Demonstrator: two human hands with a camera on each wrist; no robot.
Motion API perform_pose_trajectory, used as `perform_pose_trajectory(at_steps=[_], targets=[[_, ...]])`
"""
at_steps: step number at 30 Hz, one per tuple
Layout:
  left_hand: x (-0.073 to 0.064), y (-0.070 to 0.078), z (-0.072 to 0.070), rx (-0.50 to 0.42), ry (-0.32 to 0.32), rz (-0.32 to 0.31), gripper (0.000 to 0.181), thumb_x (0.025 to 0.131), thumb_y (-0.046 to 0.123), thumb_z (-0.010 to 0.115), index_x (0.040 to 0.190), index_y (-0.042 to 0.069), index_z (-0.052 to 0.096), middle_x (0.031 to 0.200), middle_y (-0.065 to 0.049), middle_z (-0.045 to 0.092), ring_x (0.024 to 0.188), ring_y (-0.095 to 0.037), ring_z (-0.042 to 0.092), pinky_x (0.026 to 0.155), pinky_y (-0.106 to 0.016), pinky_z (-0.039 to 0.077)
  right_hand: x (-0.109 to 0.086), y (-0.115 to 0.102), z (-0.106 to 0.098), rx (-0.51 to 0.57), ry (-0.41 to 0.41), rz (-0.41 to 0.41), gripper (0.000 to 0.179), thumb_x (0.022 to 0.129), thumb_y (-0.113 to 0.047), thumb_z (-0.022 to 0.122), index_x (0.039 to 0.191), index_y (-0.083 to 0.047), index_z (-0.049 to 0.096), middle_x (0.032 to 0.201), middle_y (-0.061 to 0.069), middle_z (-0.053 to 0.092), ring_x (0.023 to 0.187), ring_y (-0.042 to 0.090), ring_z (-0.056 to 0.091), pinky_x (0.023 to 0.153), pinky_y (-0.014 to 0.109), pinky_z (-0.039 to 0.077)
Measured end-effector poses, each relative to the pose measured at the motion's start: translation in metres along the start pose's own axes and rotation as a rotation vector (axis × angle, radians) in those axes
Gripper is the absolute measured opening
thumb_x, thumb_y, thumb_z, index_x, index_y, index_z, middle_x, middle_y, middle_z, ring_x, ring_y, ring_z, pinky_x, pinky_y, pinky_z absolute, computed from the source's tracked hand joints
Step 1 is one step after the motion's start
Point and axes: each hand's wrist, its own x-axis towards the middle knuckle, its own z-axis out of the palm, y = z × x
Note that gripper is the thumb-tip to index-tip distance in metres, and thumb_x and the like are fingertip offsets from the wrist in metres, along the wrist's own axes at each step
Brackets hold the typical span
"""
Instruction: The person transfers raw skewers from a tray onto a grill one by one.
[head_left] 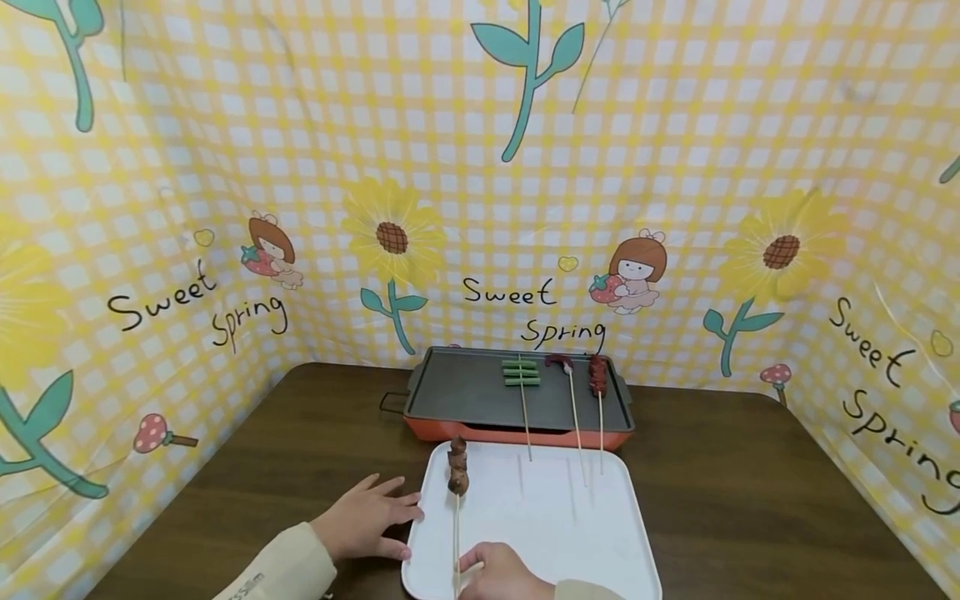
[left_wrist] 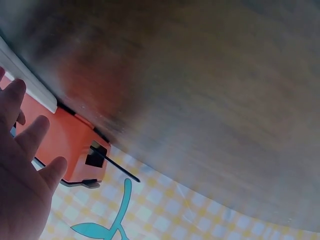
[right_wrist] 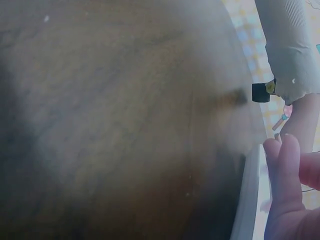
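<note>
A white tray (head_left: 555, 533) lies on the table, its left edge beside my left hand (head_left: 367, 517). That hand has its fingers spread, their tips at the tray's rim; the left wrist view also shows the spread fingers (left_wrist: 35, 135). My right hand (head_left: 498, 571) pinches the stick of a skewer of brown, rounded pieces (head_left: 457, 468) over the tray's left side. In the right wrist view my right hand (right_wrist: 287, 185) has its fingertips together. On the griddle (head_left: 457, 387) lie a skewer of green pieces (head_left: 521, 372), one with a dark red curled piece (head_left: 561, 363) and one of red chunks (head_left: 597, 377).
The griddle's orange base (head_left: 517, 433) stands directly behind the tray, with a wire handle (head_left: 392, 402) on its left. Three skewer sticks reach from the griddle over the tray's far edge. A yellow checked cloth (head_left: 480, 208) surrounds the brown wooden table (head_left: 720, 492).
</note>
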Motion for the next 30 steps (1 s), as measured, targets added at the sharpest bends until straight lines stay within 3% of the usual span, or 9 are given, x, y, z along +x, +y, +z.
perform_pose_trajectory(at_steps=[5,16,23,30], targets=[[0.001,-0.002,0.002,0.012,0.005,0.001,0.051,0.083,0.058,0.06,0.122,0.025,0.066,0.132,0.0,0.059,0.126,-0.036,0.047,0.096,-0.061,0.036,-0.001,-0.002,-0.005,0.011,-0.008,0.02,0.023,0.066,0.01,0.063,0.086,-0.001,0.063,0.068,0.001,0.056,0.063,0.01,0.051,0.06,0.021,0.044],[0.003,-0.001,0.001,0.021,-0.014,0.0,0.052,0.084,0.057,0.06,0.124,0.025,0.065,0.133,0.001,0.058,0.127,-0.036,0.047,0.097,-0.06,0.036,-0.006,-0.006,-0.022,-0.125,-0.042,-0.04,0.026,0.061,0.015,0.06,0.08,-0.003,0.063,0.056,-0.002,0.047,0.049,0.006,0.04,0.049,0.017,0.034],[0.004,0.002,-0.003,0.097,-0.035,0.0,0.053,0.083,0.057,0.06,0.126,0.026,0.065,0.132,0.002,0.059,0.128,-0.033,0.046,0.098,-0.059,0.035,-0.01,-0.009,-0.028,-0.172,-0.084,-0.036,0.028,0.062,0.015,0.057,0.08,-0.007,0.062,0.05,-0.006,0.039,0.044,0.005,0.034,0.045,0.017,0.027],[0.003,0.001,-0.001,0.08,-0.033,0.009,0.054,0.084,0.057,0.059,0.128,0.025,0.064,0.132,0.001,0.059,0.128,-0.033,0.047,0.098,-0.059,0.036,-0.014,-0.016,-0.029,-0.178,-0.099,-0.01,0.029,0.064,0.016,0.058,0.082,-0.007,0.063,0.052,-0.003,0.042,0.047,0.007,0.038,0.046,0.018,0.03]])
